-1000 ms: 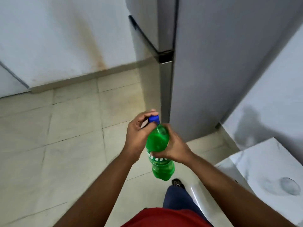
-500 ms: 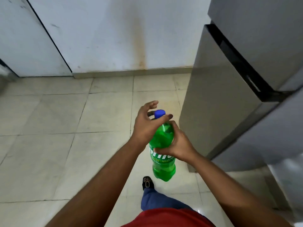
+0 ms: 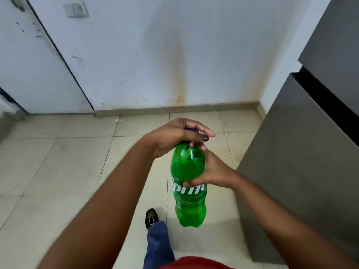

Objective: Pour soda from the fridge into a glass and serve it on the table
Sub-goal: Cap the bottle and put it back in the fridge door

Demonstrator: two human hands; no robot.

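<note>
- Right hand grips the green soda bottle around its shoulder from the right side, with the thumb pressed on the label and the fingers wrapped behind the body.
- Left hand is cupped over the top of the bottle, fingers curled down around the neck; only a sliver of the blue cap shows beneath the fingers.
- Bottle position: held in mid-air in front of the torso, close to upright with the base tilted slightly toward the person, above the tiled floor.
- Bottle contents: green liquid is visible through the plastic; the fill level cannot be determined.
- Grey fridge stands to the right of the bottle, its doors shut, with a dark gap between the upper and lower doors.
- White wall ahead carries a brown vertical stain and a switch plate at the upper left.
- One dark shoe and a blue trouser leg appear below the bottle.
</note>
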